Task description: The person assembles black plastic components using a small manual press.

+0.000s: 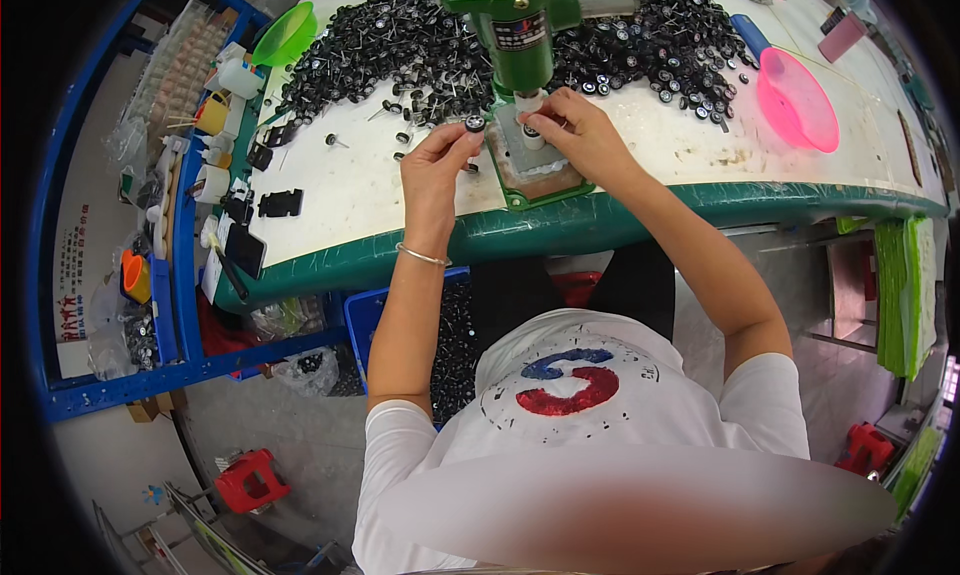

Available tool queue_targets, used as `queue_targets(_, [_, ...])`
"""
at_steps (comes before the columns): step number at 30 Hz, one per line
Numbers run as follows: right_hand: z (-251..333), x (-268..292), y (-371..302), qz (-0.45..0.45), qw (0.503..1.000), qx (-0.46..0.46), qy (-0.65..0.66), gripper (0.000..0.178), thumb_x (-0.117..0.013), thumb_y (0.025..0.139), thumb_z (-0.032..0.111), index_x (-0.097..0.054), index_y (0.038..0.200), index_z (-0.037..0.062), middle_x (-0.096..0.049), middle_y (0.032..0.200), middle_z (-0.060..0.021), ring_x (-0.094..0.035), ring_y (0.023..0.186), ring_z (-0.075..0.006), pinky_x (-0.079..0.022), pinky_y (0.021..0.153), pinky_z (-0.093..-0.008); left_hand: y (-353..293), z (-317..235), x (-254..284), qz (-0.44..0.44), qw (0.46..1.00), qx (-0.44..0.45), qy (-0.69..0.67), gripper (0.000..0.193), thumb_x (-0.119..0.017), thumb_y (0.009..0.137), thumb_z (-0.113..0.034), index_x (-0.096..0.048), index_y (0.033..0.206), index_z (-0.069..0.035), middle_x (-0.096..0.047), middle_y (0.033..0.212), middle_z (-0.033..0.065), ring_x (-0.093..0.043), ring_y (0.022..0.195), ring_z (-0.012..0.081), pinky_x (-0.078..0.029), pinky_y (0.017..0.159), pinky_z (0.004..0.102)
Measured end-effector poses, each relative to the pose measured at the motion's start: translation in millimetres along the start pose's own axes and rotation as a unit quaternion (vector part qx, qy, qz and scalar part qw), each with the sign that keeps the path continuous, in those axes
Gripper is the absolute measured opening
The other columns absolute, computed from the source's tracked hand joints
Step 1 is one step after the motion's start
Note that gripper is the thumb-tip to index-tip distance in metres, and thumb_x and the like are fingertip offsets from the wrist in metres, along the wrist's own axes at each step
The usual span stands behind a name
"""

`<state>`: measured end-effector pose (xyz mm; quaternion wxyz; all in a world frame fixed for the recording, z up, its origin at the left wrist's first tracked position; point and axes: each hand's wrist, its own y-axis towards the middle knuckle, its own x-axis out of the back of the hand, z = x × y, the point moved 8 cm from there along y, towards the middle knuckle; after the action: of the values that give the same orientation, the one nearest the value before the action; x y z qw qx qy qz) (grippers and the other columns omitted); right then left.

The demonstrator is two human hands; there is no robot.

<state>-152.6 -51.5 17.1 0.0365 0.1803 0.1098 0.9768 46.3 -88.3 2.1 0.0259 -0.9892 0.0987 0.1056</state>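
Observation:
A small black toy wheel [474, 123] with a silver hub is pinched between the thumb and fingertips of my left hand [430, 180], just left of the green bench press [523, 50]. My right hand [590, 140] reaches in from the right under the press head. Its thumb and fingers close on a second black wheel [531, 132], which sits at the top of a white post [533, 143] on the press's grey base plate [515, 160]. The fingers partly cover this wheel, and whether a pin is on it cannot be seen.
A large heap of black wheels [390, 40], some on metal axles, spreads behind the press on the white table [340, 190]. A green basin [285, 33] stands at left, a pink basin [798, 100] at right. A phone [245, 250] lies near the table's left edge.

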Motion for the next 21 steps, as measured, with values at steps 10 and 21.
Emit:
queue_targets(10, [-11,5,-1,0.006,0.991,-0.047,0.128,0.028,-0.059,0.1,0.026,-0.071,0.114,0.0052,-0.058,0.095,0.0,-0.055,0.076,-0.0071,-0.046,0.07,-0.0233,3,-2,-48,0.051,0.998,-0.048,-0.001,0.014,-0.076,0.084,-0.005,-0.074,0.097,0.001,-0.066,0.09,-0.002,-0.059,0.083,0.0059,-0.046,0.078,0.0208])
queue_targets(21, [5,119,53,-0.097,0.989,-0.043,0.099,0.028,-0.055,0.101,0.027,-0.069,0.112,0.0056,-0.063,0.084,0.0013,-0.056,0.072,-0.0058,-0.043,0.062,-0.023,9,-2,-73,0.074,0.994,-0.059,-0.056,0.011,-0.075,0.085,-0.005,-0.073,0.096,-0.001,-0.068,0.091,-0.0022,-0.059,0.083,0.0052,-0.046,0.078,0.0213])
